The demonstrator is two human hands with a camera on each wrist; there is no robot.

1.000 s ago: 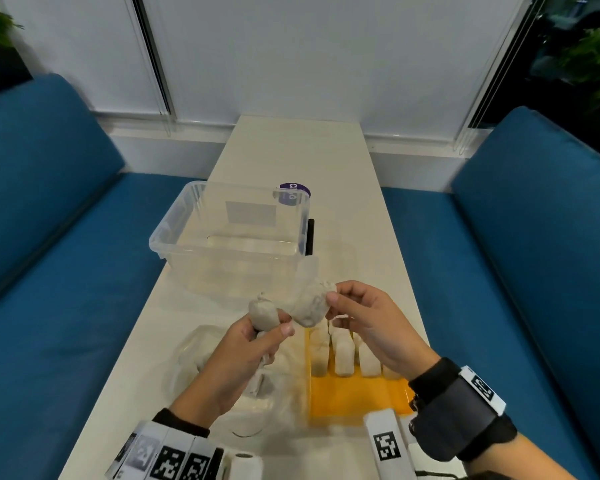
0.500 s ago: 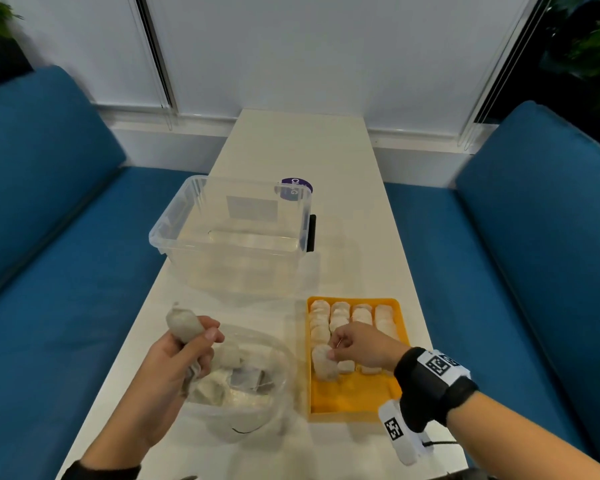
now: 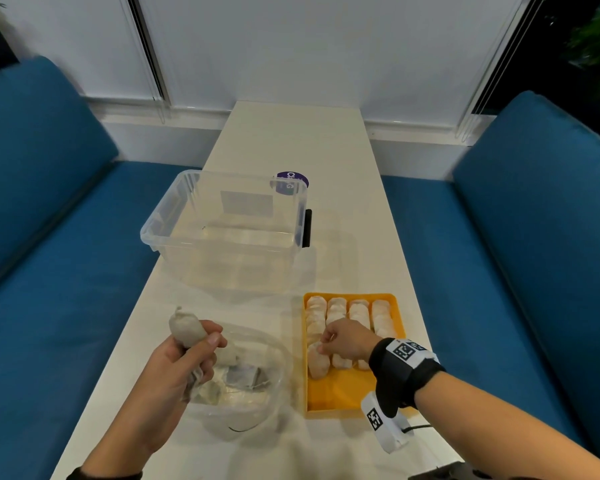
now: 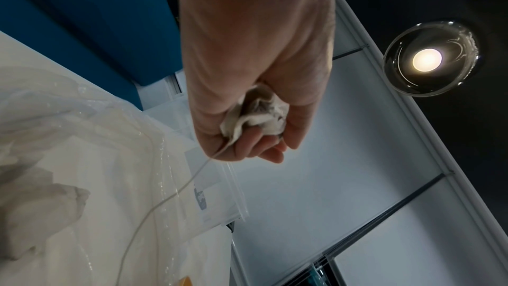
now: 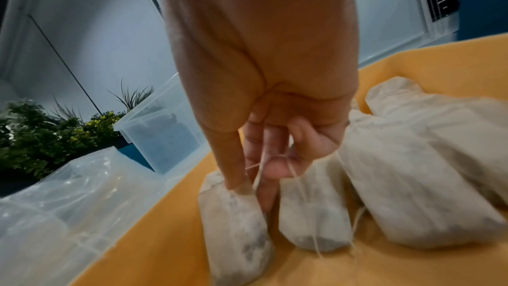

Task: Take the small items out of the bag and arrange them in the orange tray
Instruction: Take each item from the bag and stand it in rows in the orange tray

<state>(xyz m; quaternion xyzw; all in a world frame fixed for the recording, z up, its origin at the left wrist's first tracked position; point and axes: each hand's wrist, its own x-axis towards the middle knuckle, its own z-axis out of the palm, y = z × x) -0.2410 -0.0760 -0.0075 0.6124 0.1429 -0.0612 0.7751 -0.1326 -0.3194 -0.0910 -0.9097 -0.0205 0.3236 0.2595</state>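
A long white surface (image 3: 293,140) runs between two blue sofas (image 3: 42,209). On it, far from the person, stands an empty clear plastic bin (image 3: 222,230). Nearer, at left, lies the clear bag (image 3: 257,386) with a few pouches inside; just right of it sits the orange tray (image 3: 347,393), holding rows of small cloth pouches (image 3: 357,311). The left hand (image 3: 174,372) is fisted around one grey pouch (image 3: 185,328), held above the bag. The right hand (image 3: 347,341), inside the tray, pinches the top of the nearest left pouch (image 5: 236,234), which lies on the tray floor.
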